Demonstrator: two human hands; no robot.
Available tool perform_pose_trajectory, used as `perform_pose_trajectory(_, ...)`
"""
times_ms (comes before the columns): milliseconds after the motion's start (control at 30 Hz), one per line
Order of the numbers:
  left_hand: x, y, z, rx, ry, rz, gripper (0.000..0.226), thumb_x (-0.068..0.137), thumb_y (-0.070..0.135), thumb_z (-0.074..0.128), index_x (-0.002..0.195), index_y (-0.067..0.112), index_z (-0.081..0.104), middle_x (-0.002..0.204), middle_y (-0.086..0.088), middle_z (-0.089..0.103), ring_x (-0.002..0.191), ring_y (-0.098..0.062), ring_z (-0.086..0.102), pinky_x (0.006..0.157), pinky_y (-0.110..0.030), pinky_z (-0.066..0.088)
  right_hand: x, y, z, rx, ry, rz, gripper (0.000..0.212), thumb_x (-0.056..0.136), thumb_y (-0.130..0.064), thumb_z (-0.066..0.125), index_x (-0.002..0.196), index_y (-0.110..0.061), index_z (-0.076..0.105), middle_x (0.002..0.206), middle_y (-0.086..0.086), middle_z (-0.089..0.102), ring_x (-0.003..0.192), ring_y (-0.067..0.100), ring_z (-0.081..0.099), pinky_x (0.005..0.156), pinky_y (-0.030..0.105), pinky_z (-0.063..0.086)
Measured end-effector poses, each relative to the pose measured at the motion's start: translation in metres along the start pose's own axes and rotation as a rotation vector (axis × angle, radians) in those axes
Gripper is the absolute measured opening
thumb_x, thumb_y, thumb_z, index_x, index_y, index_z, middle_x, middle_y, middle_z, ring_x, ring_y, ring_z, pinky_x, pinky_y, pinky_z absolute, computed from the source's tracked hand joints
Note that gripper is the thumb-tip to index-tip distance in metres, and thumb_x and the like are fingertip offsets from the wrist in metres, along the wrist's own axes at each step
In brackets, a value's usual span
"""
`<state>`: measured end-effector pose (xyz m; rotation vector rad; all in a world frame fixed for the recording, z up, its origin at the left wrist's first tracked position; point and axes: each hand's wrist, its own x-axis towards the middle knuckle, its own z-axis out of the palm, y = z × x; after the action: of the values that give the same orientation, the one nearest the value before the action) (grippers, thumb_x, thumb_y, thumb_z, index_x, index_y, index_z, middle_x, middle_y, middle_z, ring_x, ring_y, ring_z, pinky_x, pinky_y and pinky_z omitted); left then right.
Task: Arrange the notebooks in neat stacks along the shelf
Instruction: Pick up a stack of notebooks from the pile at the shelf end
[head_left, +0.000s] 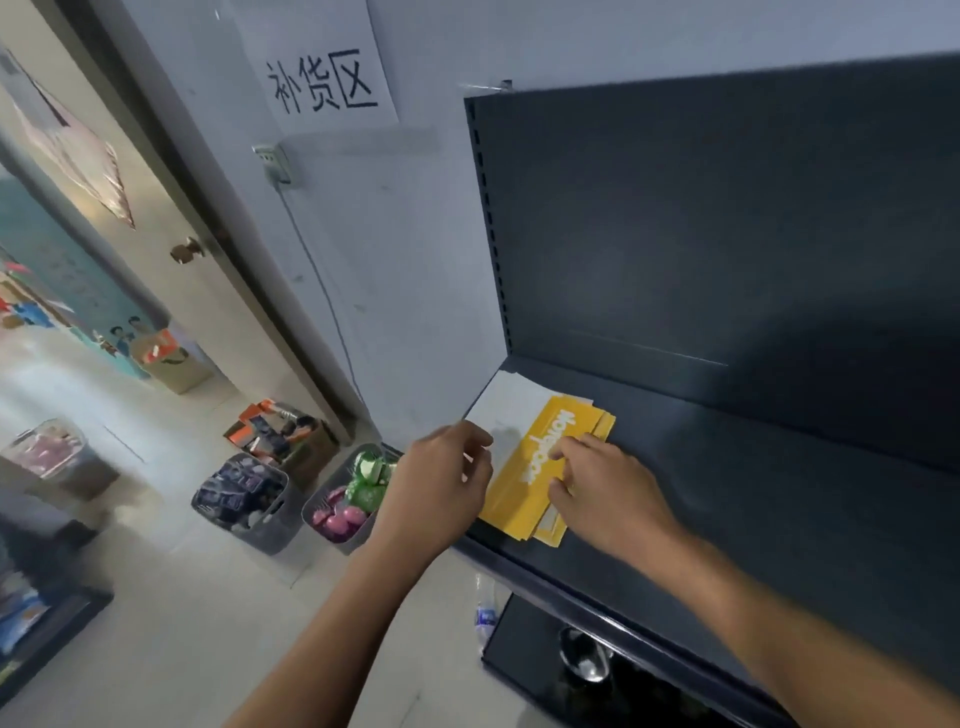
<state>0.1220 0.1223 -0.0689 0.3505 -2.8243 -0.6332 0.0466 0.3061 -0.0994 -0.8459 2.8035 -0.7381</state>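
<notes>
A small stack of yellow notebooks (535, 462) with white lettering lies at the left end of the dark shelf (753, 493), partly on a white sheet (506, 410). The stack is slightly fanned, with edges sticking out at the back and front. My left hand (441, 483) is at the stack's left side, fingers curled against its edge. My right hand (602, 488) lies on the top notebook, fingertips bent down on its cover and right edge.
The shelf's dark back panel (727, 234) rises behind. Below the shelf's left end, on the floor, stand grey bins of goods (249, 499) (348, 504) and a cardboard box (280, 431). A water bottle (485, 608) stands by a lower shelf (545, 675).
</notes>
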Motion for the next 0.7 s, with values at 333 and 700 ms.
perform_pose_trajectory(333, 0.087, -0.048, 0.024, 0.111, -0.159, 0.111, 0.035, 0.096, 0.019, 0.053, 0.130, 0.011, 0.057, 0.121, -0.010, 0.058, 0.112, -0.030, 0.054, 0.087, -0.037, 0.047, 0.021, -0.012, 0.019, 0.087, 0.098, 0.383, 0.032, 0.094, -0.029, 0.058, 0.125, -0.023, 0.059, 0.112, -0.008, 0.063, 0.097, 0.013, 0.061, 0.082, 0.036, 0.054)
perform_pose_trajectory(700, 0.108, -0.083, 0.033, -0.027, -0.333, 0.146, 0.040, 0.101, 0.031, 0.051, 0.137, 0.015, 0.046, 0.115, -0.001, 0.058, 0.085, -0.009, 0.044, 0.069, -0.020, 0.035, 0.046, -0.045, 0.053, 0.145, 0.175, 0.840, 0.036, 0.092, -0.053, 0.060, 0.095, -0.017, 0.058, 0.097, 0.000, 0.062, 0.087, 0.022, 0.063, 0.076, 0.038, 0.054)
